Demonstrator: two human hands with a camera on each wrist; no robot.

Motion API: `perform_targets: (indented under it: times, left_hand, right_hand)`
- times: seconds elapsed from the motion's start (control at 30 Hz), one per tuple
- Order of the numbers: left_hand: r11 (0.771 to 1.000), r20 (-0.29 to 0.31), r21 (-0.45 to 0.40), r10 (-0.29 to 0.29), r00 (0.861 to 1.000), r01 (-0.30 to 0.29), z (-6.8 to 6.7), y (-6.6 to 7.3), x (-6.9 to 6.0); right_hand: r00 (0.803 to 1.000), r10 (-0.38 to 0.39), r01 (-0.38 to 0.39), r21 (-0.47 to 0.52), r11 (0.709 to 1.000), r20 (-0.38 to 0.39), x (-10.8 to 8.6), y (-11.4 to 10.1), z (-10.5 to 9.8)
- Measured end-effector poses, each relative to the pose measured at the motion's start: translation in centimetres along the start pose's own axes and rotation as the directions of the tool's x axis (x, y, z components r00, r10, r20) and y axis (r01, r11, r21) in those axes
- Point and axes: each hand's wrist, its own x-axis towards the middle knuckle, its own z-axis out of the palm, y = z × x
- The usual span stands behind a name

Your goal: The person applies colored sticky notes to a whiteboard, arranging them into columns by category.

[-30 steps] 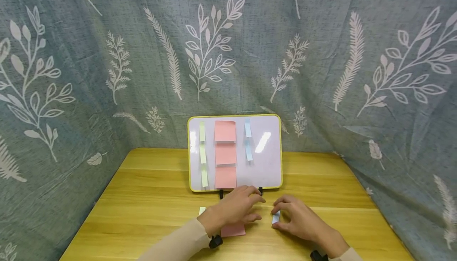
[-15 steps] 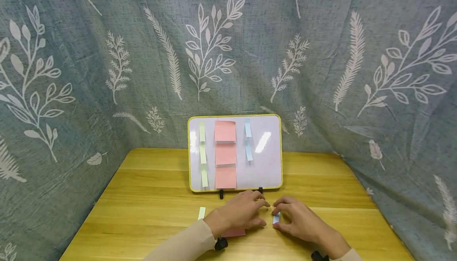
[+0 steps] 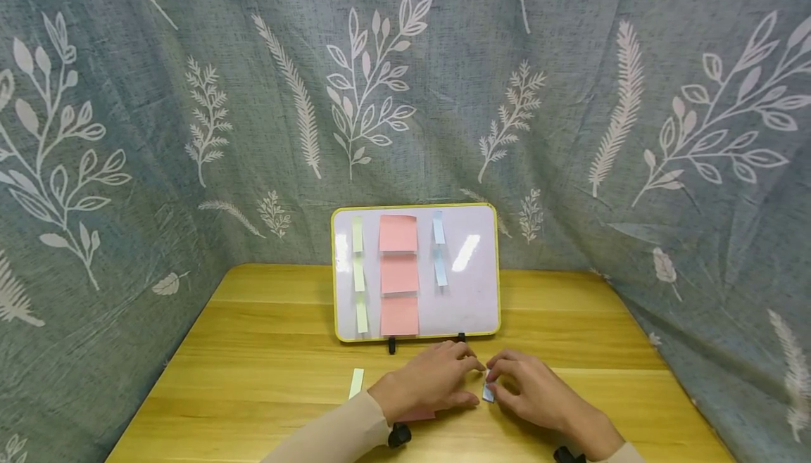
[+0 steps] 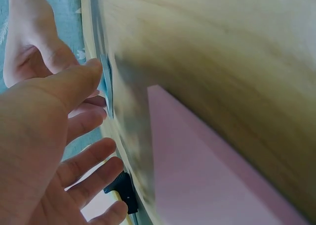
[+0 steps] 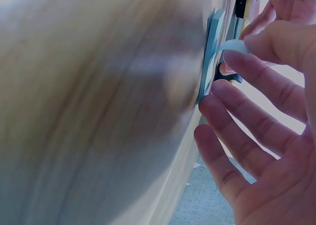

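Observation:
On the wooden table lies a narrow pad of blue sticky notes (image 3: pixel 488 394), whose stack shows edge-on in the right wrist view. My right hand (image 3: pixel 535 391) pinches the top blue sticky note (image 5: pixel 234 46) between thumb and index finger. That strip bends up from the pad while its other part stays against the stack. Close by on the left, my left hand (image 3: pixel 437 380) has its fingers spread and loosely bent. Its thumb is beside the pad in the left wrist view; whether it touches is hard to tell. A pink sticky note pad (image 4: pixel 197 170) lies beneath the left hand.
A yellow-edged whiteboard (image 3: pixel 472 305) stands behind the hands on black feet (image 3: pixel 391 345). It carries columns of green strips (image 3: pixel 359 273), pink notes (image 3: pixel 399 273) and two blue strips (image 3: pixel 440 267). A green strip pad (image 3: pixel 357 382) lies left of my left forearm. A patterned curtain (image 3: pixel 405 118) surrounds the table.
My left hand has moved right, closer to the blue pad, uncovering more of the green pad. My right thumb and index finger have come together, lifting the top blue note.

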Motion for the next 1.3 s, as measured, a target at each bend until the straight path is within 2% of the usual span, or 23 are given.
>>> perform_targets:
  times: [0.23, 0.47, 0.8, 1.0, 1.3]
  left_hand:
    - [1.000, 0.000, -0.005, -0.001, 1.000, 0.001, 0.2, 0.3, 0.5]
    - [1.000, -0.003, -0.010, -0.019, 1.000, 0.019, 0.8, 0.5, 1.0]
    - [0.998, -0.018, -0.034, -0.054, 0.998, 0.053, 1.1, 0.8, 1.6]
    - [0.998, -0.035, -0.029, -0.065, 0.997, 0.064, 1.2, 1.1, 1.9]
    - [0.996, -0.048, -0.047, -0.082, 0.995, 0.080, 1.5, 1.1, 2.1]
  right_hand:
    - [1.000, 0.010, -0.010, 0.000, 1.000, -0.013, 0.1, 0.1, 0.0]
    - [0.998, 0.001, -0.002, -0.018, 1.000, -0.068, 0.1, 0.1, 0.2]
    - [0.990, 0.016, -0.012, 0.029, 1.000, -0.140, -0.1, 0.5, 0.4]
    - [0.988, 0.018, -0.004, 0.089, 0.996, -0.156, -0.2, 0.6, 0.4]
    - [0.982, 0.003, 0.018, 0.108, 0.994, -0.190, -0.3, 0.7, 0.7]
